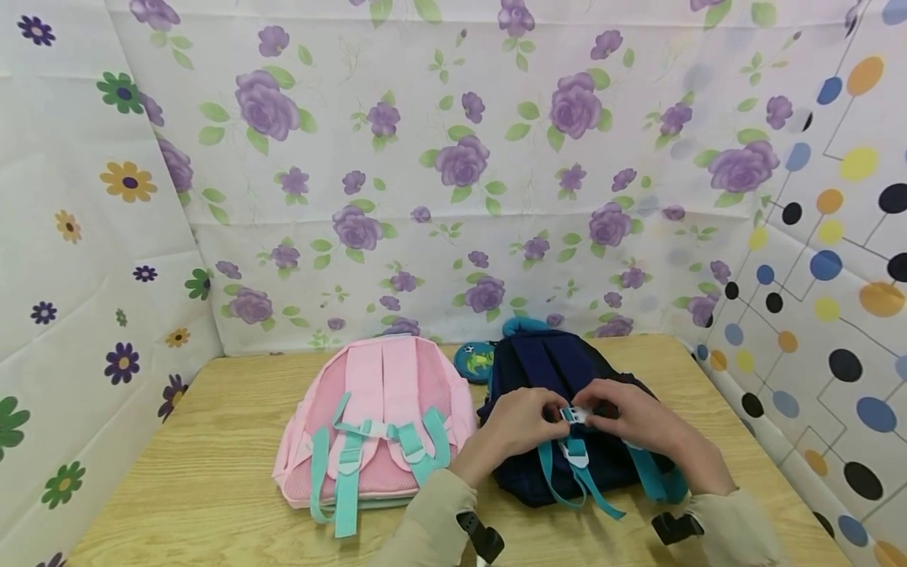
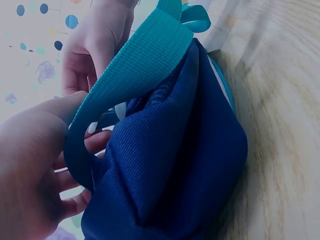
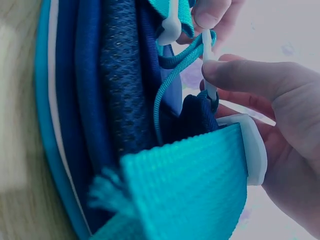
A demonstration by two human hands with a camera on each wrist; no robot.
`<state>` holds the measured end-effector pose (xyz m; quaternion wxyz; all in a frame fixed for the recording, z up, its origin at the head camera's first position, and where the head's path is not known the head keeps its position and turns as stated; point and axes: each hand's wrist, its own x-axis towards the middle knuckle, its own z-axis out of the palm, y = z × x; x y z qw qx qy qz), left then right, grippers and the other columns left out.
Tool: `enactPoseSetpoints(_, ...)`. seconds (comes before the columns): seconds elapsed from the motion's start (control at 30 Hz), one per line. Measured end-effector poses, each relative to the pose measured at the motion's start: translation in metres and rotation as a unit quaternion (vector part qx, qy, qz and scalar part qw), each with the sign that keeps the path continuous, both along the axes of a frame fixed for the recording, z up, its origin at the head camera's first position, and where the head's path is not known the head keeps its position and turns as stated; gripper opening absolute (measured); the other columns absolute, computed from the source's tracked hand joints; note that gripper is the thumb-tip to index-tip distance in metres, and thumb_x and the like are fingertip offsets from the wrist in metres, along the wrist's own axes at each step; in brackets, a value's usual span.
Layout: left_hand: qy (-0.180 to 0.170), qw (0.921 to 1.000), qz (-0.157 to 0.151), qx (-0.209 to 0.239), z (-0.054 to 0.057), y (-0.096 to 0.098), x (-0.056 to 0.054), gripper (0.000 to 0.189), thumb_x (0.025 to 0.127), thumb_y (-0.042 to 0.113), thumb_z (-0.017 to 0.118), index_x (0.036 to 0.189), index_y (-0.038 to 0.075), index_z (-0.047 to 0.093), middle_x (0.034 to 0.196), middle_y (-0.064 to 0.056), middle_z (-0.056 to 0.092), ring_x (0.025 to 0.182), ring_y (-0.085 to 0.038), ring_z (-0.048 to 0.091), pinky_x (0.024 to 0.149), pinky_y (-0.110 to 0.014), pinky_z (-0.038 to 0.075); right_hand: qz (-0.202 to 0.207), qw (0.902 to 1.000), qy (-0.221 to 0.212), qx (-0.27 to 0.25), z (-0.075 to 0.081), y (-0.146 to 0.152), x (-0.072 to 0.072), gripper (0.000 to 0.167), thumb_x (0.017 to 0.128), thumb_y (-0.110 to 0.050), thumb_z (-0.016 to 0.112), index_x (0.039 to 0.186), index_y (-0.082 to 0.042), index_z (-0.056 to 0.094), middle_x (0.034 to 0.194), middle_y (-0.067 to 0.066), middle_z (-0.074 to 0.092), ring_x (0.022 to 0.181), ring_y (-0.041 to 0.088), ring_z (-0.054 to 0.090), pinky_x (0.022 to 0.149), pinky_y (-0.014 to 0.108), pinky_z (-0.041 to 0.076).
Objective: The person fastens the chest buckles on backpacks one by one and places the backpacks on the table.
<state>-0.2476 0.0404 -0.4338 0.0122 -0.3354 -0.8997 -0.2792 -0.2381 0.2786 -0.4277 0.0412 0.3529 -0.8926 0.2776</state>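
Note:
A dark blue backpack lies on the table with its shoulder straps facing up. At its middle, a white plastic buckle on teal webbing sits between both hands. My left hand pinches the buckle's left end with thumb and fingers. From the other side, my right hand pinches its right end; in the right wrist view its thumb presses the white buckle. Teal strap hides most of the buckle in the left wrist view. Whether its two halves are locked, I cannot tell.
To the left lies a pink backpack with mint straps and a white chest buckle. Behind the blue one sits a round teal pouch with a green figure. The wooden table meets patterned cloth walls at the back and sides.

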Motion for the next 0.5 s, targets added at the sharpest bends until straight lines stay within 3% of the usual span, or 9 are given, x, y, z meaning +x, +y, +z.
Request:
enactPoseSetpoints(0.23, 0.011, 0.9999, 0.0, -0.009, -0.0021, 0.001, 0.0007, 0.028, 0.091, 0.033, 0.067, 0.117, 0.023, 0.073, 0.089, 0.014, 0.071, 0.07, 0.007, 0.055, 0.067, -0.011, 0.043, -0.03, 0.9992, 0.019, 0.015, -0.0026, -0.0024, 0.0023, 0.029, 0.089, -0.012, 0.074, 0.114, -0.021, 0.062, 0.104, -0.01, 0.062, 0.09, 0.008, 0.06, 0.072, 0.03, 0.053)
enactPoseSetpoints(0.5, -0.009, 0.9998, -0.017, 0.005, -0.0063, -0.0005, -0.0006, 0.03, 0.092, 0.032, 0.065, 0.12, 0.022, 0.072, 0.093, 0.012, 0.072, 0.075, 0.007, 0.058, 0.069, -0.011, 0.045, -0.034, 0.9992, 0.02, 0.011, -0.0042, -0.0033, 0.0055, 0.027, 0.09, -0.012, 0.073, 0.111, -0.019, 0.059, 0.102, -0.011, 0.059, 0.086, 0.007, 0.058, 0.07, 0.029, 0.051)
